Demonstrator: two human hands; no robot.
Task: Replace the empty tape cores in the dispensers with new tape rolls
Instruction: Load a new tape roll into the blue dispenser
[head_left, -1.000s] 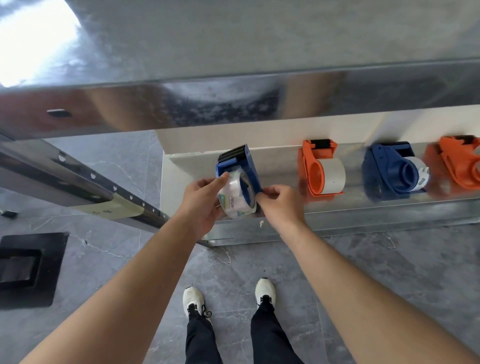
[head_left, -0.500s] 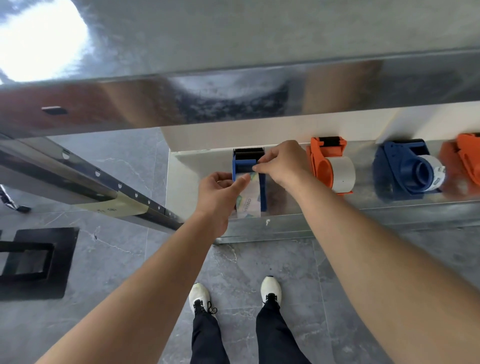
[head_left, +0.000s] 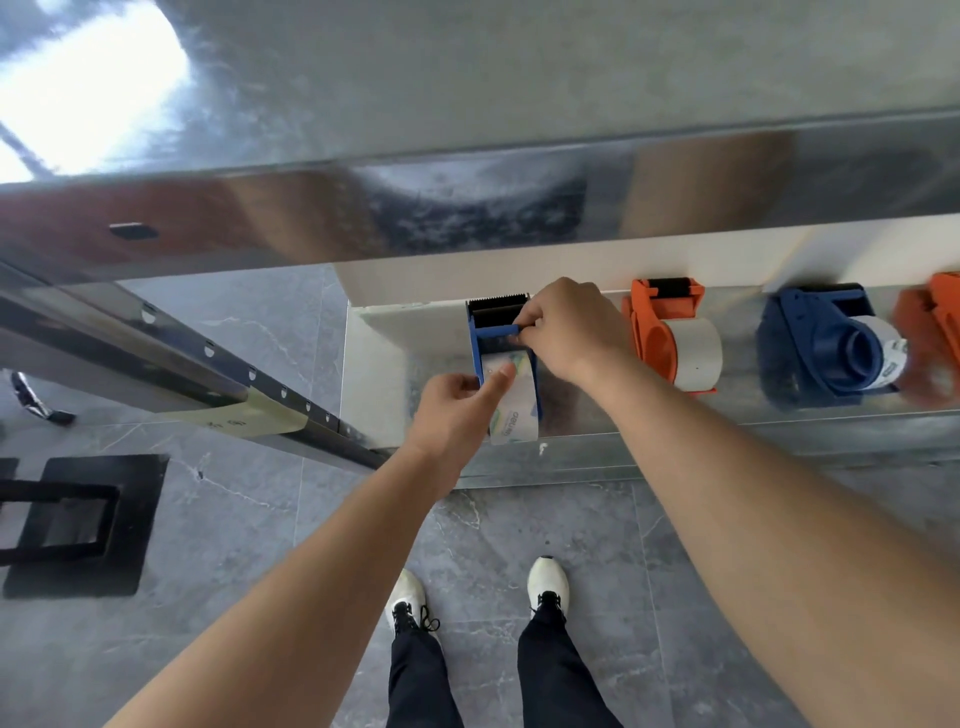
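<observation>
Your left hand (head_left: 457, 402) is closed on the near-left side of the blue dispenser (head_left: 501, 338), thumb laid across the clear tape roll (head_left: 511, 405) that sits in it. Your right hand (head_left: 571, 332) is pinched together at the dispenser's far end, fingertips against the blue crossbar just below the black toothed blade. Whether those fingers hold a tape end you cannot tell.

The dispenser stands on the metal shelf (head_left: 675, 447), at its left end, blade pointing away from you. Its roll is see-through with a green and yellow printed label showing through, and it hangs slightly over the shelf's front lip.

To the right on the same shelf, an orange dispenser (head_left: 660, 332) carries a plain whitish roll. Further right, well apart from it, a dark blue dispenser (head_left: 821, 343) holds a white roll with printing on its edge. A second orange one (head_left: 935, 332) is blurred at the frame edge.

Below the shelf, your white shoes (head_left: 548, 582) stand on grey marbled floor tiles (head_left: 234, 519).
</observation>
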